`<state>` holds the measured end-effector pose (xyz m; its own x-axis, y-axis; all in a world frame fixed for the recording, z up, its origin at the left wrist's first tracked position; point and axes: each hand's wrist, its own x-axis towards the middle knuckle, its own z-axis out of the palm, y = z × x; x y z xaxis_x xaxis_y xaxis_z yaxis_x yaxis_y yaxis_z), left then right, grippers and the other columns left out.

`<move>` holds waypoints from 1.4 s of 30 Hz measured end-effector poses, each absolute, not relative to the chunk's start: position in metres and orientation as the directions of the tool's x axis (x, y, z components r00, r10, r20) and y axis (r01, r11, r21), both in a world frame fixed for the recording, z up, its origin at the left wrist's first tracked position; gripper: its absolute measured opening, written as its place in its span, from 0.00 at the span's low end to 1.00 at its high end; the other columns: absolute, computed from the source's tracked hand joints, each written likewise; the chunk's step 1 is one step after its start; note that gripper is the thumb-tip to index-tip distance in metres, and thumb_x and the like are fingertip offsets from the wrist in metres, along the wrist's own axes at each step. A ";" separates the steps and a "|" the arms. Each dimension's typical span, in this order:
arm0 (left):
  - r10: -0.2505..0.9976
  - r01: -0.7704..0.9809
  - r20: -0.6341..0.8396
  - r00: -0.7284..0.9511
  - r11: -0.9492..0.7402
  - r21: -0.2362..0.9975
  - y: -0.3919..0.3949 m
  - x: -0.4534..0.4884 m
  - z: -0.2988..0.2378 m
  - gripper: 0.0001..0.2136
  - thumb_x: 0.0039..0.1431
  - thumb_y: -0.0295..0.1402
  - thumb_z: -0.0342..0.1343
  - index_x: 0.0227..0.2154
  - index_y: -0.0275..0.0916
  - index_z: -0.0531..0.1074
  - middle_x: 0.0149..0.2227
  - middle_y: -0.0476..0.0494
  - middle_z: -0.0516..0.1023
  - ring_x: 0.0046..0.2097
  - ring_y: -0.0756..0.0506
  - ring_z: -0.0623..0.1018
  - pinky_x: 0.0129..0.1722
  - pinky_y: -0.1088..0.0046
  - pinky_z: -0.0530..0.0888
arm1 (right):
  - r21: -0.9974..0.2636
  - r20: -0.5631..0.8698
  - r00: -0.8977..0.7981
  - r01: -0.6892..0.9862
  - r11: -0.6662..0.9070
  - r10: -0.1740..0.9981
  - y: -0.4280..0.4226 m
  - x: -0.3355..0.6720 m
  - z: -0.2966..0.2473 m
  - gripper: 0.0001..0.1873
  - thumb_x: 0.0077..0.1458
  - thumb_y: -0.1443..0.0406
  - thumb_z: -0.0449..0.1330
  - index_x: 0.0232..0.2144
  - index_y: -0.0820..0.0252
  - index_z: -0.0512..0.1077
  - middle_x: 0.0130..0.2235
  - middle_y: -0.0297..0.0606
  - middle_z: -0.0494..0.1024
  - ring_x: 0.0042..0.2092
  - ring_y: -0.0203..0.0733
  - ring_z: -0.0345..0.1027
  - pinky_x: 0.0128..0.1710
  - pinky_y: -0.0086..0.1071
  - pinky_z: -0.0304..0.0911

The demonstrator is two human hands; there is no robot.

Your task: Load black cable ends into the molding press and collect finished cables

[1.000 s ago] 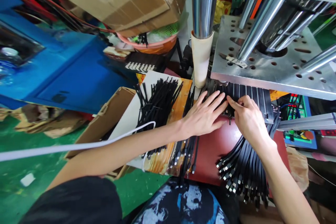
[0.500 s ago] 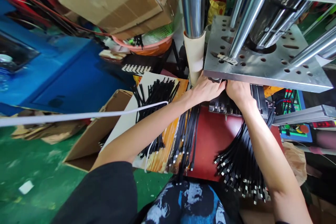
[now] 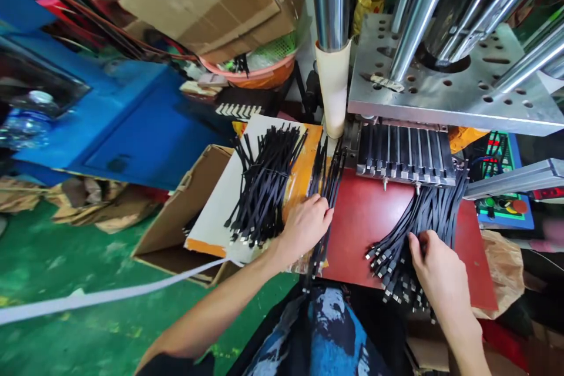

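My left hand lies on a strip of black cables running along the left edge of the red work plate, with its fingers curled over them. My right hand rests on a fanned bundle of black cables with metal plug ends at the plate's right, fingers bent into the bundle. Behind both hands sits a ribbed metal mould holding cable ends in its slots, under a drilled steel press plate. Another bundle of black cables lies on a white and orange board to the left.
A chrome press column with a cream sleeve stands behind the left cable strip. An open cardboard box sits left of the board, on a green floor. A blue machine and stacked cartons fill the upper left. A control panel is at the right.
Both hands have drawn back from the mould under the press plate toward me. The left now lies on the left cable strip, the right on the right bundle. The mould's slots are uncovered.
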<state>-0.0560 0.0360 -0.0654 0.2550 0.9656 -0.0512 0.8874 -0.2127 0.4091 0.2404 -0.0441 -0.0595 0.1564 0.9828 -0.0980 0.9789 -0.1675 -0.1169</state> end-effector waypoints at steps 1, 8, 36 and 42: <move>0.963 0.877 -0.065 0.261 -0.209 0.432 0.040 -0.057 -0.064 0.12 0.70 0.32 0.53 0.28 0.42 0.73 0.32 0.42 0.78 0.34 0.39 0.81 0.34 0.61 0.75 | -0.183 -0.107 0.169 0.965 -0.186 0.980 -0.043 0.245 -0.062 0.20 0.72 0.51 0.51 0.34 0.55 0.73 0.30 0.42 0.80 0.28 0.49 0.75 0.25 0.35 0.54; 0.961 0.769 -0.132 0.245 -0.109 0.630 0.053 -0.062 -0.032 0.11 0.68 0.33 0.57 0.27 0.39 0.73 0.27 0.50 0.78 0.30 0.49 0.75 0.34 0.71 0.70 | -0.641 -0.030 0.369 0.706 -0.301 0.929 -0.056 0.263 -0.039 0.21 0.65 0.47 0.59 0.33 0.55 0.80 0.27 0.38 0.78 0.26 0.46 0.70 0.28 0.37 0.64; 0.638 0.517 -0.346 0.688 -0.096 0.851 -0.016 -0.025 -0.017 0.02 0.62 0.31 0.65 0.37 0.39 0.80 0.35 0.49 0.81 0.36 0.47 0.79 0.39 0.72 0.72 | -0.970 -0.240 0.124 -0.065 -0.233 0.963 -0.051 0.170 -0.048 0.21 0.65 0.49 0.64 0.28 0.58 0.70 0.26 0.29 0.66 0.27 0.35 0.59 0.27 0.28 0.59; 0.821 0.265 -0.089 0.564 -0.078 0.961 0.041 -0.006 0.013 0.10 0.67 0.36 0.62 0.47 0.36 0.82 0.43 0.43 0.84 0.42 0.46 0.81 0.45 0.71 0.76 | -0.983 -0.038 0.084 0.175 -0.052 0.996 -0.065 0.164 -0.044 0.17 0.69 0.58 0.61 0.28 0.57 0.71 0.28 0.31 0.69 0.29 0.36 0.61 0.29 0.29 0.59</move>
<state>-0.0058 0.0406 0.0127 0.5638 0.8211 -0.0888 0.2651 -0.0781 0.9610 0.1636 -0.0648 -0.0438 0.0841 0.9957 -0.0380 0.1753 -0.0523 -0.9831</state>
